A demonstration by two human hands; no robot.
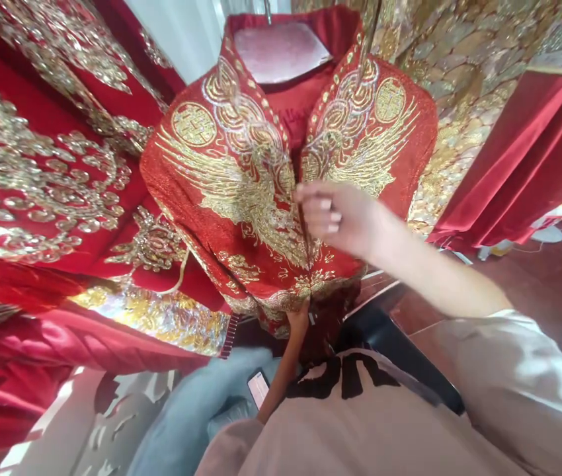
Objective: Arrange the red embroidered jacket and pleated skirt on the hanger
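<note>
Here, right hand [333, 215] — grip pinched on red jacket [231, 192] front edge, left hand [299, 318] at hem, grip hidden.

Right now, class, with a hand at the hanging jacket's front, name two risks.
The right hand pinches the front of the red jacket; a tug might snag its raised gold embroidery.
The left hand is at the hem; pulling down could slide the jacket off its hanger.

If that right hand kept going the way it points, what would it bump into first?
Probably the red and gold jacket: the right hand points left, its fingers curled at the front opening, seemingly touching it. Depth is unclear.
</note>
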